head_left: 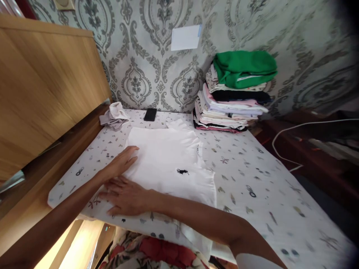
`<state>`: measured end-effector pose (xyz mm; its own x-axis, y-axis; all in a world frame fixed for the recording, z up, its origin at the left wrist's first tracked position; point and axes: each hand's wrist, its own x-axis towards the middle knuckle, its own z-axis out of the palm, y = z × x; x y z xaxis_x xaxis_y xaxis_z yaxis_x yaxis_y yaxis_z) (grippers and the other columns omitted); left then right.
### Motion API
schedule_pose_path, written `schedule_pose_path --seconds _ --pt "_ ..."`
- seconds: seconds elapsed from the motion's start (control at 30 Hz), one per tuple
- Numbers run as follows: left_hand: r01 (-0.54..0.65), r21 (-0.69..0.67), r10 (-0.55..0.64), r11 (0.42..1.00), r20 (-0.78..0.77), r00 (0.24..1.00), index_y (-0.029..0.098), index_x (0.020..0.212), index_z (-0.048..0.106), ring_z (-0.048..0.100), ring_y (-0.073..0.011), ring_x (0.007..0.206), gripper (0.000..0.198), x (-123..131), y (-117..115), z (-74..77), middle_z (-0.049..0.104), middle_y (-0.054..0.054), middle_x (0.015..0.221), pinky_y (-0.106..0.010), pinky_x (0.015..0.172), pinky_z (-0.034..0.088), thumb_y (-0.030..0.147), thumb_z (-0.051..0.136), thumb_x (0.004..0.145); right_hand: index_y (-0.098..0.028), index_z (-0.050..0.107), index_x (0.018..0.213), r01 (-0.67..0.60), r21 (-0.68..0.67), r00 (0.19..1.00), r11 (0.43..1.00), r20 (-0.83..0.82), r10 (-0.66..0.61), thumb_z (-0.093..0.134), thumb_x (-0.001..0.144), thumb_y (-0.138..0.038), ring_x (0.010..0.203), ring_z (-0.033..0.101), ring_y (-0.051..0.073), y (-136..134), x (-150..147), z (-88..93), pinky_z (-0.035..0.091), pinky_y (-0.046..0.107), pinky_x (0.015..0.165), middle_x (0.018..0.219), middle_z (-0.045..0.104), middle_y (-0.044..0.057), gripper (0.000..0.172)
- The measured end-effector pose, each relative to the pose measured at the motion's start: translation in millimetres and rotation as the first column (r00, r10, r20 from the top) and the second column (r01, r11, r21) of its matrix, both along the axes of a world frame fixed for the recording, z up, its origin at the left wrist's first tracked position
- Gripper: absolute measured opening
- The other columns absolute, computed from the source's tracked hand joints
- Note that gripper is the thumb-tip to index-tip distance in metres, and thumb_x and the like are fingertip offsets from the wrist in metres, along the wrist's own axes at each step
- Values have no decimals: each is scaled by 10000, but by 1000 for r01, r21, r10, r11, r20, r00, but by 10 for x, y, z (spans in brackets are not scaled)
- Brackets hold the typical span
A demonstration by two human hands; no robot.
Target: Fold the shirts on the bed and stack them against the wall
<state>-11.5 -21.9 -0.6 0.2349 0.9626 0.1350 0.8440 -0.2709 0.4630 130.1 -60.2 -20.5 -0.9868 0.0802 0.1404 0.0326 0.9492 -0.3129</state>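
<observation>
A white shirt [162, 153] with a small black emblem [182, 171] lies spread on the patterned sheet, one part hanging over the near edge. My left hand [119, 163] rests at the shirt's left side, fingers stretched over its edge. Just below it, my right hand [126, 196] reaches across with fingers spread flat, by the shirt's lower left corner. My right forearm covers the near part of the shirt. Neither hand grips anything that I can see.
A tall stack of folded clothes [230, 108] with a green garment [245, 67] on top stands at the back right. Along the wall lie a black phone [150, 114] and a crumpled light cloth [114, 116]. A wooden cabinet [50, 82] borders the left; a white cable [276, 145] runs at right.
</observation>
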Motion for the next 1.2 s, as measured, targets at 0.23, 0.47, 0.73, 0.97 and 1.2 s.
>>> schedule_pose_path --seconds 0.23,0.47,0.73,0.97,1.2 --pt "-39 55 56 998 -353 934 182 1437 468 327 -280 1480 542 -4 -79 -322 410 -143 1571 -543 1204 231 433 298 988 -180 611 1295 7 40 998 999 -68 -5 562 974 -382 1404 423 242 -241 902 212 375 409 1140 1476 521 136 382" --pt "-255 124 284 959 -453 845 162 1396 523 426 -381 1403 563 -211 -124 -233 486 -208 1496 -664 1129 276 382 202 989 -193 597 1289 564 -101 825 820 27 -564 650 915 -221 1310 514 287 -371 2199 333 474 465 1062 1390 576 162 379" --pt "183 61 -158 981 -283 946 212 1421 491 373 -267 1457 529 218 -276 -176 372 -89 1599 -439 1195 335 454 285 998 -291 525 1419 519 -209 845 828 -18 -534 712 872 -411 1415 427 256 -834 2766 99 338 490 1192 1479 526 103 590" --pt "244 21 -223 970 -332 917 272 1465 477 294 -241 1500 522 250 -344 -388 369 -55 1604 -497 1232 225 468 295 1016 -266 667 1156 530 -228 781 817 -243 -575 521 944 -168 1235 596 227 -896 2632 -169 396 511 1135 1215 713 71 275" --pt "227 -5 -214 974 -346 913 261 1469 477 269 -260 1508 539 172 -339 -377 345 -62 1615 -519 1223 223 474 280 1015 -240 616 889 519 -829 343 207 -19 -939 516 977 -431 722 629 166 -748 2501 199 532 289 661 784 657 6 233"
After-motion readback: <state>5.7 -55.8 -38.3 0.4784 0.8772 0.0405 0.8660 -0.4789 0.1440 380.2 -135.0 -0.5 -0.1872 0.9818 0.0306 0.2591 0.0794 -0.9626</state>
